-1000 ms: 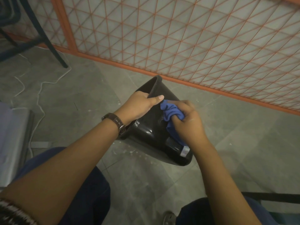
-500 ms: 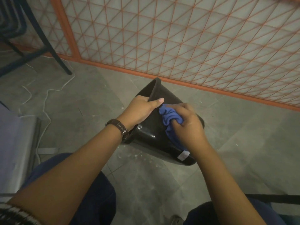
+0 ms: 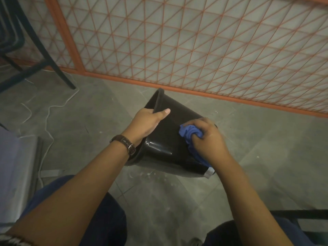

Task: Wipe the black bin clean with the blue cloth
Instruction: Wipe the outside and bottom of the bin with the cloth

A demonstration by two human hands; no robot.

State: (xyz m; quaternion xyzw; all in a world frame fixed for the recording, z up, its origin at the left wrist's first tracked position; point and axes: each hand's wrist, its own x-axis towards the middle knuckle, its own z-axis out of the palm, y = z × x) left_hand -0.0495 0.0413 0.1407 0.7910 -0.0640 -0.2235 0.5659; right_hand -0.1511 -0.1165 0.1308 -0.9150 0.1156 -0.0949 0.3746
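Head view: grey tiled floor (image 3: pixel 266 157), orange wire-mesh fence (image 3: pixel 195 50) at far side. Glossy black plastic bin (image 3: pixel 165 139) tipped on side at centre, mouth far left, base near right; floor contact unclear. Left hand (image 3: pixel 149 121) curled over rim, thumb on outer wall. Right hand (image 3: pixel 207 137) bunched round crumpled blue cloth (image 3: pixel 190 133), pressing it on wall. Risks: hard stroke twists bin from single rim hold; hanging cloth end snags white label (image 3: pixel 209 172).

Black bin (image 3: pixel 170 139): glossy plastic, tilting on side at frame centre, open rim pointing toward 11 o'clock, base toward 4 o'clock, white label (image 3: pixel 209 173) showing near base. Blue cloth (image 3: pixel 189 133): bunching up, pressing against bin's outer wall at 3 o'clock side, tail trailing toward 5 o'clock.
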